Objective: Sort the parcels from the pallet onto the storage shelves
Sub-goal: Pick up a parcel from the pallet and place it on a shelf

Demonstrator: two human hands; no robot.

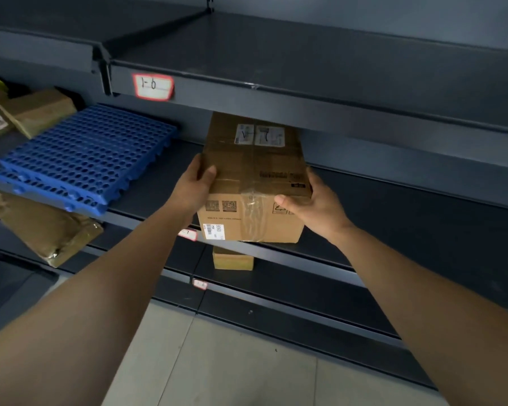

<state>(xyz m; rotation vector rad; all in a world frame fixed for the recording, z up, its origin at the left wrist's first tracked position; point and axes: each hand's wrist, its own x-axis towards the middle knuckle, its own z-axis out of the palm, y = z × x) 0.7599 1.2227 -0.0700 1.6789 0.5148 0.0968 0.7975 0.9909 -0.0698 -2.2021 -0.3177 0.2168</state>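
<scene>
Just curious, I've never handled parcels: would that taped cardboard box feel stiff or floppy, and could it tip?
Probably stiff: the cardboard box shows square edges under the left hand and right hand. Unlikely to tip: it looks wider than tall.

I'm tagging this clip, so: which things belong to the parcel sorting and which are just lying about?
In the job: box, held by left hand and right hand; shelf under it; small box and brown bags already shelved.
Lying about: blue plastic grids.
</scene>
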